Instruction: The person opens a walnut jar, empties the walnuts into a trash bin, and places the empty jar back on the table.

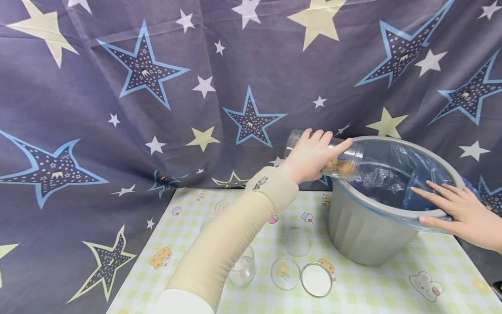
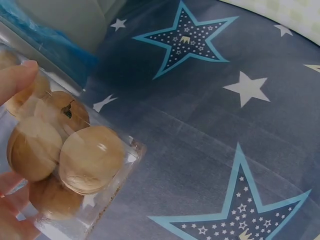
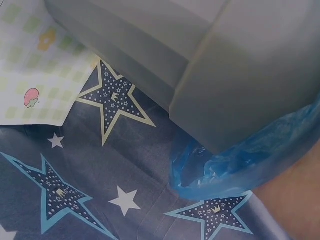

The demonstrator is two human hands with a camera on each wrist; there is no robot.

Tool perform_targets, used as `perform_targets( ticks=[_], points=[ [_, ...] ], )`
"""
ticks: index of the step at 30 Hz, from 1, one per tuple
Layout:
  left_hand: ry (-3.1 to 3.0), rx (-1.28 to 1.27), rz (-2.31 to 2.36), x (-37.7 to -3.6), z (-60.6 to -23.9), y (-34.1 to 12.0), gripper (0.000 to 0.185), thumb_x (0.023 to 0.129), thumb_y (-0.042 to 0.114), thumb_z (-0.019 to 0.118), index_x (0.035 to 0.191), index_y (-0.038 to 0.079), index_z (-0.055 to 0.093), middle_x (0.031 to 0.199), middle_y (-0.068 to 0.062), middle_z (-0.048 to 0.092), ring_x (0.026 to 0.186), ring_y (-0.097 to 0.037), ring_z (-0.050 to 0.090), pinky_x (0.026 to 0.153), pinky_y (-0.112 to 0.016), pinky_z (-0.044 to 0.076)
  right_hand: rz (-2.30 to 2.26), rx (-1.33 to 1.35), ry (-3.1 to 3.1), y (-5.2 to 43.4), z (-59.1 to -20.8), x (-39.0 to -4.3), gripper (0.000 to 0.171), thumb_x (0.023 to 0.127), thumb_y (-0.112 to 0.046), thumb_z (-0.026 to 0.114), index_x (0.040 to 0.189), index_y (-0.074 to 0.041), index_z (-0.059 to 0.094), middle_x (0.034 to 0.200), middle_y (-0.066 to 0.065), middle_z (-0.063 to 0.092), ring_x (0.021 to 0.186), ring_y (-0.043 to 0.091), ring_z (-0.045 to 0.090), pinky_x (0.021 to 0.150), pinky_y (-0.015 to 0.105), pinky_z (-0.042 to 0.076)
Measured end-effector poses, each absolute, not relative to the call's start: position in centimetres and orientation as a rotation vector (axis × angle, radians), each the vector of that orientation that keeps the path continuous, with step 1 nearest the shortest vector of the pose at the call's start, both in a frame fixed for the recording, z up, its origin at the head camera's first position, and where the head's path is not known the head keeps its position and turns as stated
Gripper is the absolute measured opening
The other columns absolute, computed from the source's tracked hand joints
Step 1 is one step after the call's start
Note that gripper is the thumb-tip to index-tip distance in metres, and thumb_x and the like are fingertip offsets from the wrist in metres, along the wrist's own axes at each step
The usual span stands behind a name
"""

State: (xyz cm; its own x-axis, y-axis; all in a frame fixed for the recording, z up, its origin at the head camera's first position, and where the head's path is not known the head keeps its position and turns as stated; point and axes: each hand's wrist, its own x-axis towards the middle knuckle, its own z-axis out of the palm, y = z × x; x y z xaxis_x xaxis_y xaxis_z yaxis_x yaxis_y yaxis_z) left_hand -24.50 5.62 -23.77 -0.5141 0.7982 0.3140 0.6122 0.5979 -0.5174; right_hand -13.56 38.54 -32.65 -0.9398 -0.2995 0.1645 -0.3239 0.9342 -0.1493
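Observation:
My left hand (image 1: 310,157) grips a clear jar (image 1: 354,159), tipped on its side with its mouth end over the near-left rim of a grey bin (image 1: 364,235). Inside the jar lie several round, tan-brown pieces (image 2: 92,157), some resting towards the mouth end in the head view. A blue plastic bag (image 1: 386,181) lines the bin and folds over its rim. My right hand (image 1: 459,209) rests at the right side of the rim, fingers straight and spread over the liner. In the right wrist view, the liner's edge (image 3: 235,170) hangs below the rim beside the wrist.
Near the bin, a clear round disc (image 1: 296,243), a clear lid (image 1: 285,274) and a white-centred round lid (image 1: 316,279) lie on the checked tablecloth (image 1: 396,283). A clear glass jar (image 1: 242,272) stands partly behind the left sleeve. A star-patterned curtain (image 1: 176,131) hangs behind.

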Motion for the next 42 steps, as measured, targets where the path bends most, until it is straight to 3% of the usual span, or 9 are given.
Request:
perform_targets(
  ticks=[6, 12, 17, 29, 37, 42],
  points=[
    [-2.233, -1.120, 0.443, -24.50, -23.91, 5.68, 0.075, 0.080, 0.032, 0.068, 0.146, 0.030, 0.032, 0.125, -0.008, 0.053, 0.111, -0.026, 0.051, 0.096, -0.041, 0.041, 0.272, 0.495, -2.927, 38.69, -32.84, -13.56, 0.084, 0.087, -0.039, 0.063, 0.153, -0.020, 0.016, 0.147, 0.037, 0.019, 0.133, 0.061, 0.009, 0.104, 0.066, -0.021],
    [-2.175, -1.127, 0.408, -24.53, -23.98, 5.69, 0.072, 0.078, 0.026, 0.069, 0.143, 0.030, 0.037, 0.124, -0.009, 0.053, 0.109, -0.026, 0.050, 0.095, -0.041, 0.040, 0.278, 0.490, -2.926, 38.61, -32.73, -13.46, 0.084, 0.087, -0.039, 0.063, 0.153, -0.019, 0.015, 0.147, 0.037, 0.019, 0.134, 0.059, 0.007, 0.105, 0.066, -0.021],
    [-2.105, -1.128, 0.417, -24.64, -24.10, 5.59, 0.064, 0.083, 0.018, 0.061, 0.142, 0.031, 0.039, 0.125, -0.009, 0.053, 0.112, -0.026, 0.049, 0.100, -0.043, 0.038, 0.266, 0.492, -2.936, 38.12, -32.38, -13.24, 0.083, 0.088, -0.039, 0.061, 0.153, -0.017, 0.013, 0.146, 0.038, 0.019, 0.134, 0.060, 0.007, 0.104, 0.067, -0.020],
    [-2.085, -1.119, 0.474, -24.91, -24.10, 5.66, 0.068, 0.083, 0.015, 0.061, 0.143, 0.033, 0.036, 0.132, -0.009, 0.049, 0.121, -0.027, 0.046, 0.110, -0.047, 0.031, 0.226, 0.460, -2.969, 38.09, -32.14, -13.33, 0.085, 0.088, -0.042, 0.061, 0.153, -0.019, 0.011, 0.145, 0.039, 0.019, 0.131, 0.063, 0.010, 0.103, 0.069, -0.020],
    [-1.966, -1.108, 0.461, -24.96, -24.12, 5.91, 0.055, 0.091, 0.011, 0.050, 0.137, 0.038, 0.043, 0.126, -0.008, 0.053, 0.116, -0.026, 0.050, 0.109, -0.045, 0.032, 0.214, 0.441, -2.981, 38.28, -32.33, -13.48, 0.086, 0.088, -0.043, 0.061, 0.153, -0.020, 0.010, 0.145, 0.039, 0.019, 0.129, 0.063, 0.011, 0.103, 0.069, -0.020],
    [-1.897, -1.127, 0.522, -24.85, -24.06, 5.99, 0.056, 0.092, 0.006, 0.044, 0.139, 0.037, 0.041, 0.130, -0.010, 0.052, 0.120, -0.027, 0.049, 0.110, -0.046, 0.032, 0.210, 0.433, -2.979, 38.36, -32.59, -13.56, 0.087, 0.088, -0.043, 0.061, 0.153, -0.019, 0.010, 0.145, 0.039, 0.019, 0.129, 0.064, 0.010, 0.103, 0.069, -0.020]
  ],
)
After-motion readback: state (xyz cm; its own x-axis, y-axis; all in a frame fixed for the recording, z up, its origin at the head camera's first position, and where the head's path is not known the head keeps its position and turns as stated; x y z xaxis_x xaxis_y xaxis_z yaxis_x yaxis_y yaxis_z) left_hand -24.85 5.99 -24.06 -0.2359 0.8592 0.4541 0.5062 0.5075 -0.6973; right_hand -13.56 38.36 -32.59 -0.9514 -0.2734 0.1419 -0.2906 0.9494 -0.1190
